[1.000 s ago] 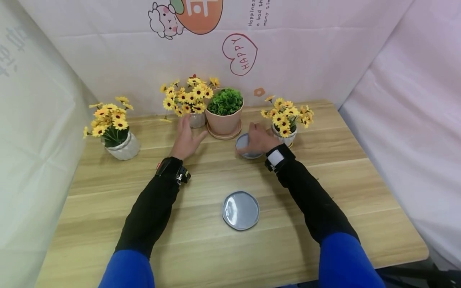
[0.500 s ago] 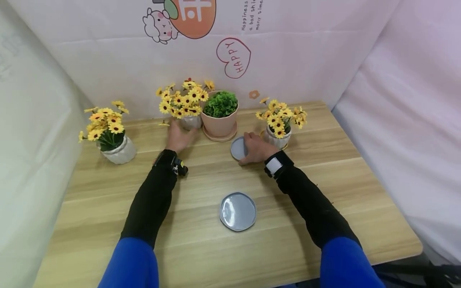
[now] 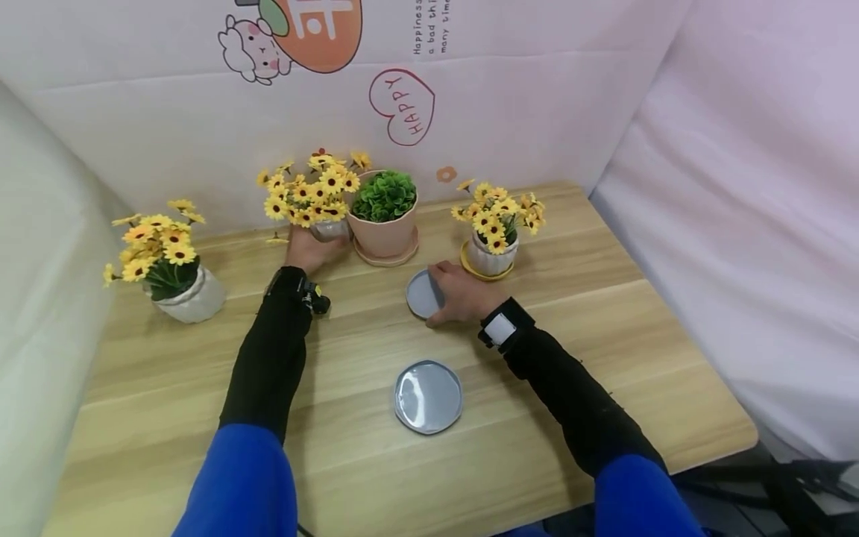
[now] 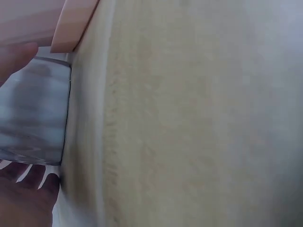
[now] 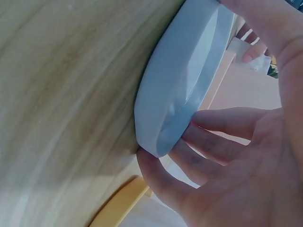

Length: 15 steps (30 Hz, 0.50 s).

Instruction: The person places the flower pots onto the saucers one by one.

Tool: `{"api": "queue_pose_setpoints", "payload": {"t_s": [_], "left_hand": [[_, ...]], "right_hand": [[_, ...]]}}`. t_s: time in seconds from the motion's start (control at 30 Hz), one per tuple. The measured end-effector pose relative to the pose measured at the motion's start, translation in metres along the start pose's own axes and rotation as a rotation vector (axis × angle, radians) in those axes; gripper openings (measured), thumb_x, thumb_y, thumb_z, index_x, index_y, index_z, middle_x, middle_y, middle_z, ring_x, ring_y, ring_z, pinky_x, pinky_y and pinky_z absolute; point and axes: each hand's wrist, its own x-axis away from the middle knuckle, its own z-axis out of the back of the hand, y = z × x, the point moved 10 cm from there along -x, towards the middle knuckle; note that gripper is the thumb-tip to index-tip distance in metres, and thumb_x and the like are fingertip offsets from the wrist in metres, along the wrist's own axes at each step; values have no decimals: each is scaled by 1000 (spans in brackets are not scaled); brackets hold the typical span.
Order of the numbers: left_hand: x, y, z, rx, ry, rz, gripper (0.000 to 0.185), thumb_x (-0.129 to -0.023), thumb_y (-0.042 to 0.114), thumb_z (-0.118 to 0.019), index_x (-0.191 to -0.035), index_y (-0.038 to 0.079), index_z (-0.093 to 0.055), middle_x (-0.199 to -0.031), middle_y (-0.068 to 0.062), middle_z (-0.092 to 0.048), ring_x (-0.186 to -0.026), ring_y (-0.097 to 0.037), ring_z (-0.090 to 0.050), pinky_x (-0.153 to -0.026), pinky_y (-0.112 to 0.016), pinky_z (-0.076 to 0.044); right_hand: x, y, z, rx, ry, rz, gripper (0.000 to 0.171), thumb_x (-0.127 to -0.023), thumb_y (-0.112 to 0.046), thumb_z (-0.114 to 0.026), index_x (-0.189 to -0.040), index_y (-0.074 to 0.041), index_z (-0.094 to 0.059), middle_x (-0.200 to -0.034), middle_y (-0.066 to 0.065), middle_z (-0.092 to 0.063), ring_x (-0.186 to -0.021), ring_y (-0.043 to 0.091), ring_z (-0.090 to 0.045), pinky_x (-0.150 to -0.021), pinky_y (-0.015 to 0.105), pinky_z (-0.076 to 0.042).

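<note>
My left hand (image 3: 315, 246) grips the base of a small grey pot (image 3: 330, 230) of yellow flowers at the back of the wooden table (image 3: 604, 328). In the left wrist view the grey pot (image 4: 33, 113) sits between a fingertip (image 4: 14, 56) and my palm. My right hand (image 3: 444, 289) holds a small grey saucer (image 3: 421, 292) by its edge, just in front of a white pot of yellow flowers (image 3: 493, 253). In the right wrist view my fingers (image 5: 213, 156) curl under the rim of the saucer (image 5: 184, 75), which is tilted off the wood.
A second grey saucer (image 3: 428, 396) lies mid-table. A pink pot with a green plant (image 3: 384, 220) stands between my hands. The white pot stands on a yellow saucer (image 3: 475, 271). Another flower pot (image 3: 188, 297) stands far left. Fabric walls close in the back and both sides.
My left hand has reached forward from the table onto the grey flower pot. My right hand has drawn the grey saucer toward me, away from the white pot.
</note>
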Motion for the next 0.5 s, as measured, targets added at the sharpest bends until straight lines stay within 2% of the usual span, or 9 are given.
{"api": "queue_pose_setpoints", "payload": {"t_s": [0.2, 0.3, 0.5], "left_hand": [[3, -8, 5, -26, 21, 99, 109, -87, 18, -86, -169, 19, -14, -172, -10, -31, -161, -30, -30, -134, -41, -24], [3, -13, 6, -10, 59, 147, 105, -86, 23, -87, -168, 18, -21, -169, -11, -37, -158, -29, -35, -132, -39, -28], [3, -19, 0, 122, 82, 225, 103, -86, 22, -87, -167, 16, -23, -170, -10, -36, -159, -26, -34, -131, -34, -30]], "right_hand": [[-2, 0, -3, -10, 6, -7, 113, -82, -51, -89, -165, -2, -31, -167, 19, -36, -151, 32, -43, -122, 44, -44], [-2, 0, -4, -25, 5, 0, 113, -82, -50, -89, -165, -2, -30, -168, 20, -36, -152, 33, -42, -124, 44, -43], [0, 3, -4, -44, -7, -23, 114, -82, -48, -89, -166, -2, -28, -168, 19, -34, -152, 33, -41, -124, 44, -42]]}}
